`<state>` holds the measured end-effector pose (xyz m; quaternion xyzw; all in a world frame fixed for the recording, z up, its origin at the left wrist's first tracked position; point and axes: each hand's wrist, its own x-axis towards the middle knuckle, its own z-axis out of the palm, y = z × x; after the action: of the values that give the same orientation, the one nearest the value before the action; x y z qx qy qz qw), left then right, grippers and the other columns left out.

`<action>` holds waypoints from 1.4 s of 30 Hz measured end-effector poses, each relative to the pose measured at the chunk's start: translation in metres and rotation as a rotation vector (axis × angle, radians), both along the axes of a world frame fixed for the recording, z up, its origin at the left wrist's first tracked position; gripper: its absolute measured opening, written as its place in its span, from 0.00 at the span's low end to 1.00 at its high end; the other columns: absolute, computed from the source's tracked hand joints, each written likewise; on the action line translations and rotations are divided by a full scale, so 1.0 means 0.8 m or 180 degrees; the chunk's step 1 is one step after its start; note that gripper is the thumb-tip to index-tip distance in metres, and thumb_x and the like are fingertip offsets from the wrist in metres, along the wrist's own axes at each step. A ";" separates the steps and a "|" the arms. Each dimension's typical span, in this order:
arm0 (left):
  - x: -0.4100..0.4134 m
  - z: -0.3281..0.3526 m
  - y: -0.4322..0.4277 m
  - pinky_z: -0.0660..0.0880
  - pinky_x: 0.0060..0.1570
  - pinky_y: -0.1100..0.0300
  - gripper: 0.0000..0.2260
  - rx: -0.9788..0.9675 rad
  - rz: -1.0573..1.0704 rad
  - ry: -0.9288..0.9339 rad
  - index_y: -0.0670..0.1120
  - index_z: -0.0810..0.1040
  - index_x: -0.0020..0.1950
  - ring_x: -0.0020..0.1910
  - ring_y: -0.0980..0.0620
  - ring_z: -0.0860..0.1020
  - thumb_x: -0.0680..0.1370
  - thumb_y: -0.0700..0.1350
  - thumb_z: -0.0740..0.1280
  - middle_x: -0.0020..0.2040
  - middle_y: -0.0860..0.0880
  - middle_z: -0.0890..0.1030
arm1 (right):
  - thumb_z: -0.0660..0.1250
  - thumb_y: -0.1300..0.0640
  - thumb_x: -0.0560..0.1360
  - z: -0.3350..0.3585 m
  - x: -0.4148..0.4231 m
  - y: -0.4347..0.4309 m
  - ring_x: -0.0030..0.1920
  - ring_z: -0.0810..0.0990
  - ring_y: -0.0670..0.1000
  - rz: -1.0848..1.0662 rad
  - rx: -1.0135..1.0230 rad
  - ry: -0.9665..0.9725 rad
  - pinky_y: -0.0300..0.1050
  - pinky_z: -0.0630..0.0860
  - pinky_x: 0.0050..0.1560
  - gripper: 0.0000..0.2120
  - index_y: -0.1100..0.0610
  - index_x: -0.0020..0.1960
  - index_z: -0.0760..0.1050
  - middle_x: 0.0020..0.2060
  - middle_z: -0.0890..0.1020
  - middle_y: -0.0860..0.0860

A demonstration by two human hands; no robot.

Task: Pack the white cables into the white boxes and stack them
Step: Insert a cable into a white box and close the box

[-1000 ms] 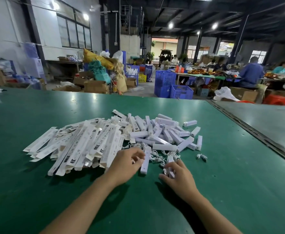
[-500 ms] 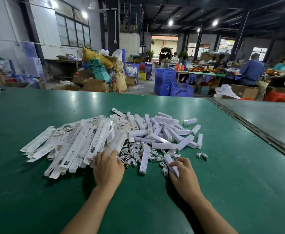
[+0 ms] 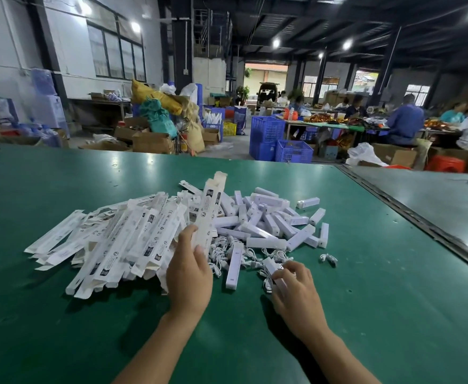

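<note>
We have the left hand (image 3: 189, 273) clamped on one white box (image 3: 209, 212) at its near end, with the far end tipped up over the heap. The right hand (image 3: 296, 292) has its fingers curled on a short white bar (image 3: 271, 266). A plug lies just under that pinch, but we can't tell if a cable is actually in it. The cables (image 3: 224, 250) sit in a tangle between the two grips, touching the lone bar (image 3: 234, 268) that lies there. Risks as we see them:

1. The box is held at one end only and looks unopened. It probably needs the second hand to pop it open, and that hand is busy, so we may fumble or crush the flap.
2. Pulling one cable out of the tangle will likely drag its neighbours and the lone bar along.
3. The flat boxes (image 3: 116, 239) just left of the left grip are loosely fanned. A wrist sweep back toward us could shove them off the pile.
4. The bar heap (image 3: 268, 220) beyond the right grip is stacked any-which-way, so a nudge scatters it.
5. The loose cable (image 3: 328, 257) right of the right grip is easy to miss.

No packed stack is visible, so we judge the task has barely started.
</note>
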<state>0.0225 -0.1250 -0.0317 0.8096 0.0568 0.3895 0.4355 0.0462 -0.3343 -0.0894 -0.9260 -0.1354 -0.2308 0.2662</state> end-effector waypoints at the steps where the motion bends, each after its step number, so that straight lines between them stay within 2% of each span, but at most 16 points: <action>1: 0.002 0.000 -0.006 0.78 0.46 0.49 0.16 -0.0243 -0.0139 0.0085 0.45 0.70 0.69 0.52 0.39 0.81 0.82 0.35 0.61 0.61 0.39 0.81 | 0.73 0.62 0.71 0.002 -0.002 0.003 0.60 0.74 0.58 -0.0003 -0.0076 -0.0174 0.51 0.76 0.55 0.09 0.56 0.51 0.80 0.59 0.76 0.54; 3: 0.004 0.004 -0.017 0.73 0.57 0.62 0.16 -0.0719 -0.0512 0.0344 0.53 0.71 0.67 0.61 0.58 0.76 0.83 0.37 0.58 0.66 0.53 0.75 | 0.76 0.66 0.67 0.006 -0.005 0.007 0.54 0.78 0.61 -0.0011 -0.0098 -0.0541 0.53 0.78 0.51 0.11 0.58 0.47 0.81 0.54 0.79 0.56; 5: 0.012 0.000 -0.024 0.73 0.45 0.75 0.11 -0.1358 -0.1026 0.0686 0.56 0.75 0.57 0.49 0.68 0.76 0.84 0.41 0.59 0.59 0.59 0.77 | 0.76 0.66 0.68 0.010 -0.009 0.011 0.51 0.80 0.57 0.0149 0.0078 -0.0743 0.48 0.78 0.48 0.09 0.59 0.46 0.80 0.51 0.79 0.54; 7: 0.016 -0.010 -0.030 0.75 0.30 0.67 0.04 -0.2186 -0.1523 0.1050 0.55 0.79 0.52 0.39 0.58 0.80 0.82 0.49 0.64 0.48 0.52 0.83 | 0.72 0.59 0.74 0.014 -0.015 0.017 0.45 0.79 0.47 0.0446 0.0422 -0.0695 0.41 0.76 0.43 0.04 0.56 0.48 0.80 0.48 0.79 0.46; 8: 0.017 -0.016 -0.033 0.74 0.28 0.62 0.06 -0.2370 -0.1659 0.1151 0.54 0.80 0.53 0.36 0.55 0.80 0.79 0.54 0.67 0.45 0.49 0.84 | 0.69 0.55 0.76 0.017 -0.019 0.022 0.41 0.78 0.42 0.0605 0.0704 -0.0492 0.37 0.75 0.40 0.04 0.53 0.50 0.79 0.45 0.78 0.42; 10: 0.017 -0.030 -0.039 0.74 0.30 0.61 0.19 -0.2442 -0.1882 0.1151 0.51 0.79 0.55 0.33 0.55 0.79 0.69 0.59 0.73 0.40 0.49 0.84 | 0.63 0.50 0.79 0.021 -0.026 0.040 0.39 0.80 0.43 0.0892 0.1307 0.0169 0.35 0.73 0.40 0.08 0.47 0.55 0.77 0.40 0.80 0.39; 12: 0.017 -0.039 -0.044 0.75 0.31 0.62 0.24 -0.2504 -0.2013 0.1036 0.47 0.76 0.57 0.35 0.56 0.82 0.66 0.57 0.75 0.41 0.48 0.86 | 0.59 0.51 0.82 0.024 -0.026 0.058 0.48 0.82 0.44 0.1185 0.1669 0.0695 0.38 0.77 0.48 0.11 0.45 0.63 0.73 0.49 0.82 0.39; 15: 0.016 -0.046 -0.048 0.77 0.38 0.68 0.17 -0.2321 -0.1946 0.0934 0.50 0.75 0.59 0.46 0.58 0.84 0.74 0.55 0.67 0.50 0.49 0.85 | 0.55 0.50 0.82 0.023 -0.025 0.071 0.69 0.71 0.42 0.1451 0.1557 0.0985 0.45 0.71 0.68 0.21 0.49 0.74 0.64 0.70 0.72 0.43; 18: 0.014 -0.053 -0.054 0.76 0.44 0.71 0.19 -0.2281 -0.2062 0.0981 0.54 0.73 0.64 0.52 0.63 0.82 0.75 0.58 0.62 0.58 0.52 0.82 | 0.56 0.45 0.82 0.018 -0.024 0.068 0.73 0.65 0.41 0.1517 0.1712 0.1125 0.50 0.66 0.73 0.25 0.46 0.78 0.58 0.73 0.66 0.36; 21: 0.013 -0.054 -0.064 0.75 0.45 0.72 0.20 -0.2365 -0.2303 0.1074 0.54 0.70 0.68 0.53 0.67 0.80 0.76 0.55 0.63 0.59 0.59 0.81 | 0.62 0.49 0.80 0.017 -0.028 0.056 0.60 0.79 0.47 0.1499 0.2086 0.1307 0.44 0.76 0.62 0.26 0.41 0.76 0.60 0.64 0.74 0.30; 23: 0.018 -0.055 -0.065 0.76 0.46 0.70 0.12 -0.2344 -0.2264 0.0994 0.50 0.76 0.63 0.53 0.59 0.83 0.79 0.45 0.66 0.52 0.55 0.86 | 0.64 0.55 0.80 0.019 -0.030 0.043 0.43 0.82 0.44 0.1407 0.2134 0.1304 0.34 0.76 0.45 0.23 0.44 0.73 0.66 0.52 0.80 0.31; 25: 0.019 -0.051 -0.061 0.78 0.50 0.62 0.09 -0.2471 -0.2155 0.0818 0.47 0.81 0.56 0.53 0.49 0.84 0.77 0.43 0.69 0.51 0.49 0.86 | 0.66 0.55 0.76 0.024 -0.032 0.031 0.32 0.77 0.41 0.1402 0.2143 0.1425 0.34 0.72 0.35 0.22 0.44 0.70 0.72 0.42 0.82 0.40; 28: 0.021 -0.041 -0.041 0.77 0.57 0.49 0.19 -0.3337 -0.2373 0.0742 0.49 0.77 0.63 0.57 0.46 0.83 0.73 0.50 0.68 0.59 0.46 0.84 | 0.65 0.54 0.74 0.028 -0.034 0.024 0.33 0.77 0.49 0.1651 0.2227 0.1794 0.43 0.74 0.35 0.21 0.43 0.66 0.77 0.41 0.83 0.50; 31: 0.026 -0.036 -0.012 0.82 0.49 0.48 0.20 -0.4103 -0.2656 0.0682 0.47 0.74 0.66 0.57 0.43 0.83 0.76 0.51 0.65 0.61 0.43 0.83 | 0.66 0.55 0.72 0.028 -0.033 0.024 0.33 0.81 0.56 0.1733 0.2535 0.2158 0.46 0.77 0.34 0.19 0.43 0.61 0.80 0.46 0.84 0.54; 39: 0.029 -0.040 -0.011 0.81 0.45 0.51 0.17 -0.4280 -0.2516 0.0637 0.40 0.77 0.58 0.48 0.47 0.86 0.75 0.50 0.65 0.49 0.44 0.86 | 0.67 0.63 0.76 0.027 -0.037 0.023 0.37 0.84 0.64 0.1597 0.2591 0.2395 0.49 0.82 0.35 0.15 0.51 0.61 0.78 0.48 0.84 0.54; 42: 0.032 -0.045 -0.012 0.79 0.48 0.50 0.17 -0.4412 -0.2450 0.0588 0.39 0.78 0.54 0.42 0.47 0.84 0.75 0.52 0.64 0.42 0.43 0.84 | 0.63 0.65 0.79 0.024 -0.038 0.025 0.34 0.84 0.61 0.1605 0.2442 0.2291 0.51 0.82 0.35 0.14 0.50 0.60 0.77 0.44 0.84 0.52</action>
<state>0.0479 -0.1344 -0.0680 0.3464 0.0383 0.0192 0.9371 0.0159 -0.3141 -0.0702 -0.7226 -0.1594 0.1365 0.6586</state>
